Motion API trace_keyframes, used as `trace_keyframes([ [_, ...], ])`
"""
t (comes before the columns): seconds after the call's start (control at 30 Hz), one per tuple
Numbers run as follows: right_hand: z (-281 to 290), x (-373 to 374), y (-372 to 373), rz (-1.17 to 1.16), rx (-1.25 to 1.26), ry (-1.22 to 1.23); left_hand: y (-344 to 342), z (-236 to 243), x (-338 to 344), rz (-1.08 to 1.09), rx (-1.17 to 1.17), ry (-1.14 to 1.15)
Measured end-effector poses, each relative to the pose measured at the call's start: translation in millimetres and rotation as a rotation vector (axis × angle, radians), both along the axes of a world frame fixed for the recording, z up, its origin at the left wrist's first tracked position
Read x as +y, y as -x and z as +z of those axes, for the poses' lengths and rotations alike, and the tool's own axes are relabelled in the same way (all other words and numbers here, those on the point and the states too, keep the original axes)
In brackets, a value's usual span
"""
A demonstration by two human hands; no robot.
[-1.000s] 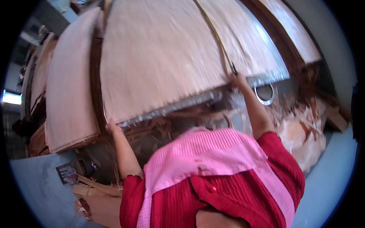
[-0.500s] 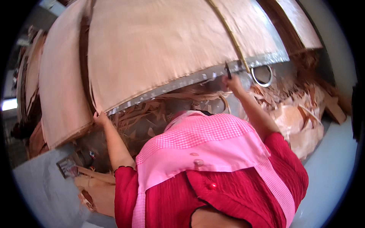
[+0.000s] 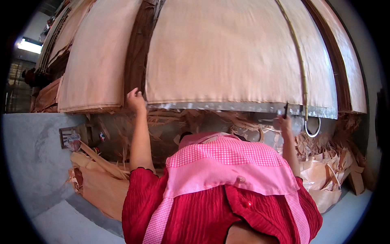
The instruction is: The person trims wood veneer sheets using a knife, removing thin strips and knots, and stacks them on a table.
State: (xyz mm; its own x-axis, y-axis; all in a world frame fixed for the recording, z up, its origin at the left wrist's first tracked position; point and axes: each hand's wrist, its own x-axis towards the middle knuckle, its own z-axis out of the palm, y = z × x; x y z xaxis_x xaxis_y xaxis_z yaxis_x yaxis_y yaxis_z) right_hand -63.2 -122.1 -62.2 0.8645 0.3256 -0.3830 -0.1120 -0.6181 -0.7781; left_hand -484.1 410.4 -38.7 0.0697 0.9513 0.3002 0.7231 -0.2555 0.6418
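A wide stack of pale wood veneer sheets (image 3: 227,53) lies in front of me, its near edge resting over a grey metal strip (image 3: 243,106). My left hand (image 3: 136,101) is beside the sheet's near left corner, over the dark gap between two stacks. Its fingers are loosely bent and a little apart, and nothing shows in them. Near the right end of the strip, my right hand (image 3: 284,121) is closed around a dark, narrow knife (image 3: 286,109) that points up and away. That hand is slightly blurred.
A thin yellowish rod (image 3: 298,53) lies across the veneer, above a white ring (image 3: 313,129). Another veneer stack (image 3: 95,61) stands left. Torn veneer scraps (image 3: 325,162) heap below on the right, with more pieces (image 3: 101,183) at lower left beside a grey surface (image 3: 32,154).
The view has turned, shifting the stack right and levelling its near edge. My left hand has come off the veneer corner to the left. My right hand still holds the knife near the rod.
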Motion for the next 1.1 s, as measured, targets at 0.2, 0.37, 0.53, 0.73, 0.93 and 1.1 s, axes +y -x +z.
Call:
trace_keyframes([
  [0.2, 68, 67, 108, -0.147, -0.006, -0.446, -12, 2, 48, -0.511, -0.071, 0.120],
  [0.37, 110, 186, 207, -0.080, 0.072, -0.442, 7, -24, 48, -0.652, -0.119, 0.125],
  [0.53, 94, 239, 281, 0.149, 0.213, -0.391, 17, -32, 60, -0.715, -0.078, 0.009],
  [0.73, 92, 317, 349, 0.283, 0.388, -0.319, 20, -4, 77, -0.873, 0.081, -0.109],
  [0.93, 92, 437, 376, 0.216, 0.358, -0.189, 10, 1, 109, -1.086, 0.055, -0.147],
  [1.1, 58, 541, 347, -0.177, 0.362, -0.334, 5, -6, 121, -1.060, -0.059, -0.004],
])
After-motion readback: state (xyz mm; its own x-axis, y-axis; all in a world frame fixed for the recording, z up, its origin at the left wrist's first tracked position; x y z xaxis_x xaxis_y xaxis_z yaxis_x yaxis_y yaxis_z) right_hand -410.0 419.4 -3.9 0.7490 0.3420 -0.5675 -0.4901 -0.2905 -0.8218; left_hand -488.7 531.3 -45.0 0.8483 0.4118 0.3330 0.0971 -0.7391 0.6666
